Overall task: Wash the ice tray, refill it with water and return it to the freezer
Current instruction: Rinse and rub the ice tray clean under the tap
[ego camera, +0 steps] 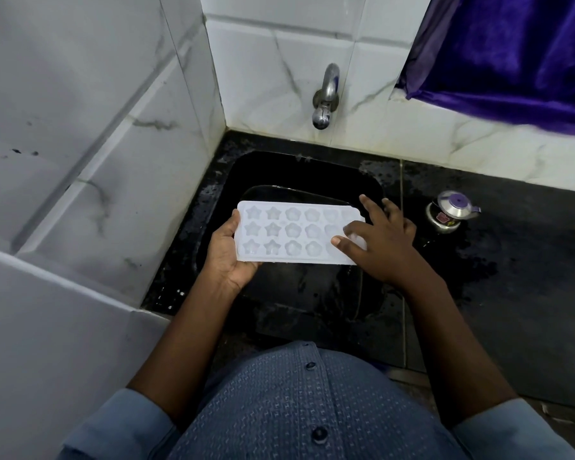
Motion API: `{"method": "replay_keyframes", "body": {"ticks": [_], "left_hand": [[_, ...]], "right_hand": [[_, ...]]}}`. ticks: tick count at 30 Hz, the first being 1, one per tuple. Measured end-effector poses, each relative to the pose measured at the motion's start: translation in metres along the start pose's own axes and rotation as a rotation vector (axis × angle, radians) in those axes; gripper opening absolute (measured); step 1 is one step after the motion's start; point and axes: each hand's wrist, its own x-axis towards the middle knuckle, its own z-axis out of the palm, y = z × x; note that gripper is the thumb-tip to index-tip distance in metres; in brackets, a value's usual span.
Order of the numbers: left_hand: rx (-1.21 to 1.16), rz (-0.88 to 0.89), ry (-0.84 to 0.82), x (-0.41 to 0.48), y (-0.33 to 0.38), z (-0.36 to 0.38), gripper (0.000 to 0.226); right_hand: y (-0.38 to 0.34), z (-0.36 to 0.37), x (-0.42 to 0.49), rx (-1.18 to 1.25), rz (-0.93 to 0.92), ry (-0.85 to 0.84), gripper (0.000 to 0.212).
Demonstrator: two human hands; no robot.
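A white ice tray [289,232] with star and flower shaped cups is held level over the black sink [233,180]. My left hand [228,252] grips its left end, thumb on the top edge and fingers underneath. My right hand [377,239] rests on the tray's right end with fingers spread, the thumb and a fingertip touching the cups there. The steel tap [326,97] juts from the tiled wall above the sink; no water runs from it.
White marble-look tiles close in the left side and the back. A small steel pot with a purple-knobbed lid [450,212] stands on the wet black counter [512,260] right of the sink. A purple cloth [512,54] hangs at the upper right.
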Motion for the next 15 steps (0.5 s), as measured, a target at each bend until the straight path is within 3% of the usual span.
{"method": "replay_keyframes", "body": {"ticks": [15], "left_hand": [[-0.006, -0.005, -0.008, -0.0006, 0.0001, -0.0018, 0.052]], "right_hand": [[-0.0038, -0.0003, -0.0005, 0.019, 0.01, 0.023, 0.047]]}}
